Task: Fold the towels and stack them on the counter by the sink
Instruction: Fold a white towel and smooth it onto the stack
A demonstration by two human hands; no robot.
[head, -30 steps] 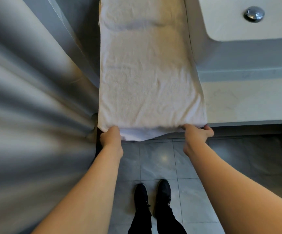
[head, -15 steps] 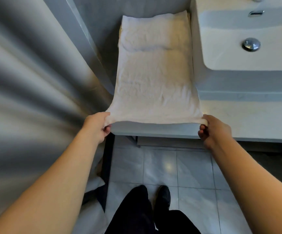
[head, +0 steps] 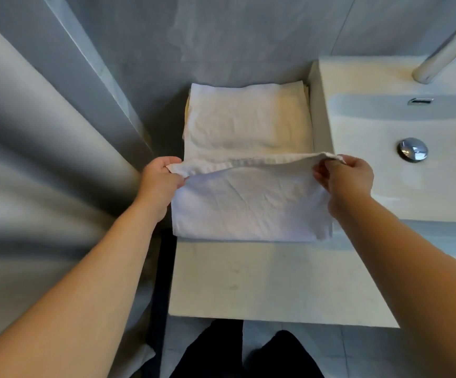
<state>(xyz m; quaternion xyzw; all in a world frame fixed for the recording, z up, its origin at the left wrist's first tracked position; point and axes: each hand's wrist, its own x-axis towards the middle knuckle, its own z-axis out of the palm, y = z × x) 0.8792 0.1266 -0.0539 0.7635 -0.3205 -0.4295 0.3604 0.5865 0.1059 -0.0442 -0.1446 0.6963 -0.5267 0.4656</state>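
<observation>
Both hands are on the cloth: the left hand (head: pixel 159 178) pinches the near-left corner of the white terry towel (head: pixel 248 197) between thumb and curled fingers, and the right hand (head: pixel 344 178) pinches the opposite corner the same way, fingers bent over the hem. Between them the ribbed hem is lifted and stretched in a shallow arc, held above the part of the towel that lies flat.

The towel sits on the pale stone counter (head: pixel 262 282), in the gap between the grey wall on the left and the side of the white rectangular sink basin (head: pixel 385 192) on the right. Its raised flap slopes back down toward the person to a fold line that rests on the counter; beyond the hem, the far part of the towel lies flat, reaching up to the grey back wall (head: pixel 221 45). A cream edge shows just at its far-left side; whether that is another layer I cannot tell.

In the basin, the round chrome drain plug (head: pixel 412 149) glints, and the chrome tap (head: pixel 445 53) angles in at the top right. A bare strip of counter lies in front of the fold. Below, grey floor tiles (head: pixel 357 350) and dark trouser legs (head: pixel 221 353).
</observation>
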